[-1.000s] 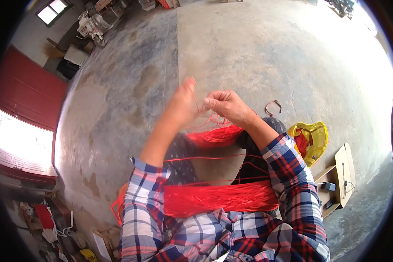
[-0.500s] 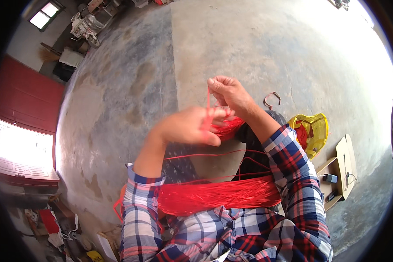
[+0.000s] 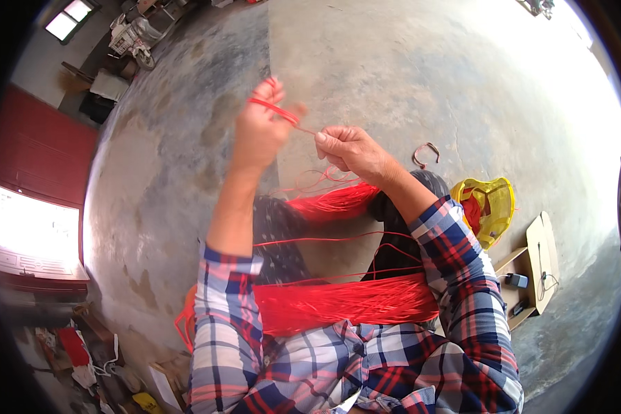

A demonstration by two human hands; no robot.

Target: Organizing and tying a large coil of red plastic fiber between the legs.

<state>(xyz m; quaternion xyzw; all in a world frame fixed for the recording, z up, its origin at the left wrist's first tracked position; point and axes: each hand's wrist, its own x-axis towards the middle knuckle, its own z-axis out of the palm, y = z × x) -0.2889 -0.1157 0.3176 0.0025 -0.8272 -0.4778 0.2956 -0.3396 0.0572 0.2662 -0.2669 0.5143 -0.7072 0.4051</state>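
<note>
Several turns of red cord loop round my left hand, which is raised over the floor and smeared by motion. From these turns a short taut length runs to my right hand, whose thumb and fingers pinch it. Below the hands, a bundle of red cord stretches between my knees. A thicker bundle of red cord lies across my lap, against my plaid shirt. Between the two bundles, single red strands cross from leg to leg. Thin loose loops hang near the far bundle.
By my right knee stands a yellow mesh bag with red stuff inside. Beyond it sits an open cardboard box holding a dark adapter. A small cord ring lies on the concrete floor. Clutter lies at the lower left.
My left hand has swung up and away to the left, turning upward with the cord round it. My right hand has come slightly lower and left, still pinching the cord.
</note>
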